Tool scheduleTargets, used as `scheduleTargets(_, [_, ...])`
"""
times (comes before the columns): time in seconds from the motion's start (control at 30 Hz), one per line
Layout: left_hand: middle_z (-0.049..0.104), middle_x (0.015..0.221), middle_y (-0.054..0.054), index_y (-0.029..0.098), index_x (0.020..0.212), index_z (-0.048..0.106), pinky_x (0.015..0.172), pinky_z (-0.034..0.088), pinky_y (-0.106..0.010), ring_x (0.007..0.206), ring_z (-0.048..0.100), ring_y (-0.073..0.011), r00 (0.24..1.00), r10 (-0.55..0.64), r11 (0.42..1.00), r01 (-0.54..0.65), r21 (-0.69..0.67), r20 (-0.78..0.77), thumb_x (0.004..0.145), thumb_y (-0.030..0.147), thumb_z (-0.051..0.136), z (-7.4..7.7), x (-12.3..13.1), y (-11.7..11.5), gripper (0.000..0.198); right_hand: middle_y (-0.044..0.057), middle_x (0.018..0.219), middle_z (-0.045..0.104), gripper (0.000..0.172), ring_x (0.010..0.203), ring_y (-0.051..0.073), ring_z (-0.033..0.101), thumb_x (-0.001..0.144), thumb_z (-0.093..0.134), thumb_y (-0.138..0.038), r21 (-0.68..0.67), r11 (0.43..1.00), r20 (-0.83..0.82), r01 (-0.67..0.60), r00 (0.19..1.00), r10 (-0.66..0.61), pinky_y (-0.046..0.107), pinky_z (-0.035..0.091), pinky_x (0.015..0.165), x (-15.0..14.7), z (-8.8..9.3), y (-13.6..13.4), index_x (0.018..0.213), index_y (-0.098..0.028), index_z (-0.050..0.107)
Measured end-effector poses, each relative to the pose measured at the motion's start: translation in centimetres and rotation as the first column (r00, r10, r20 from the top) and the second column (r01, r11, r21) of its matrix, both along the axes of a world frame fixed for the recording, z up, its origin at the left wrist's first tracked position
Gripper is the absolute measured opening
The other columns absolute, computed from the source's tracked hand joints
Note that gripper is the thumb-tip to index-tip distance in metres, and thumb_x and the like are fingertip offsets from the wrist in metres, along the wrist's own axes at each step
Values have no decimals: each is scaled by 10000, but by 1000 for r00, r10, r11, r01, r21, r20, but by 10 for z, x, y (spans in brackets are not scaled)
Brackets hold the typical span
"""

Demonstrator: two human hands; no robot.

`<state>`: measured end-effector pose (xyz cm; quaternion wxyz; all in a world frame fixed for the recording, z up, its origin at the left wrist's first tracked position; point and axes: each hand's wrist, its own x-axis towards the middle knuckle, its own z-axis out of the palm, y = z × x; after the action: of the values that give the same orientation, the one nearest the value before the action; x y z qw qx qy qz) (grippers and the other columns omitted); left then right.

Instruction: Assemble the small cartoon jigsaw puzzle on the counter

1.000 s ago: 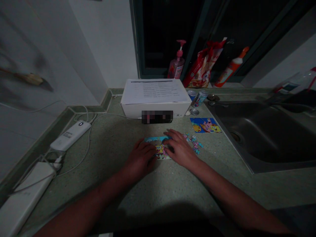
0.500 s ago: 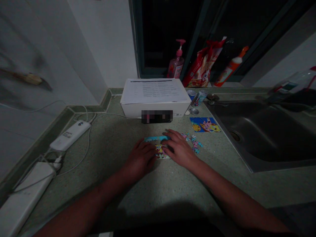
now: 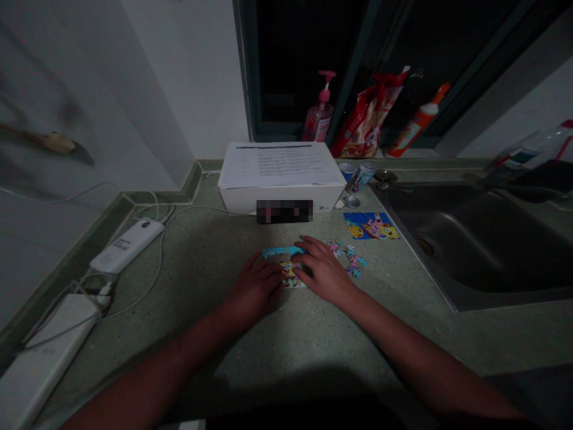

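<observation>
A small, partly assembled cartoon jigsaw puzzle (image 3: 284,253) lies on the green speckled counter (image 3: 286,346). My left hand (image 3: 255,289) rests palm down on its left part, fingers lying flat. My right hand (image 3: 323,269) lies on its right part, fingers stretched over the pieces. Both hands hide much of the puzzle. Several loose puzzle pieces (image 3: 347,255) lie just right of my right hand. A printed cartoon picture card (image 3: 370,226) lies further right, near the sink.
A white box with a printed sheet (image 3: 281,176) stands behind the puzzle. A steel sink (image 3: 474,239) fills the right. Two cans (image 3: 358,176), a pink pump bottle (image 3: 320,116), a red bag (image 3: 367,119) and an orange bottle (image 3: 418,122) stand by the dark window. White power banks (image 3: 128,245) and cables lie left.
Both hands have stayed on the puzzle, with only slight shifts of the fingers. The view has drifted a little.
</observation>
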<state>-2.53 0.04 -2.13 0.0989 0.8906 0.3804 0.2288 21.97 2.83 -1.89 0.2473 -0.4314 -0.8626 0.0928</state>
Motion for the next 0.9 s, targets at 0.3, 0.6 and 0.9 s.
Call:
scheduleTargets(0.3, [768, 1279, -45, 255, 1223, 731, 1272, 299, -618, 1231, 687, -271, 1000, 1, 1000, -1, -8, -6, 1026, 197, 604, -2, 0, 0, 241, 113, 1338, 706, 100, 1456, 354, 521, 970, 725, -206, 33, 999, 13, -5, 1000, 5, 599, 480, 1189, -2, -1, 2, 1042, -233, 788])
scheduleTargets(0.6, [770, 1287, -61, 257, 1233, 730, 1286, 283, -621, 1230, 693, -265, 999, -28, 999, 28, -29, -14, 1027, 193, 590, 1, -1, 0, 258, 114, 1328, 714, 92, 1444, 352, 525, 975, 702, -176, 67, 997, -9, -32, 999, 33, 589, 479, 1187, -4, 3, 1, 997, -219, 780])
scheduleTargets(0.9, [772, 1271, -50, 262, 1221, 719, 1288, 295, -619, 1213, 711, -263, 999, -40, 999, 40, -9, 15, 995, 158, 619, 3, -1, 0, 269, 107, 1406, 687, 170, 1485, 360, 488, 985, 644, -144, 44, 998, 34, -54, 998, 52, 641, 455, 1199, -3, 11, -4, 1029, -232, 782])
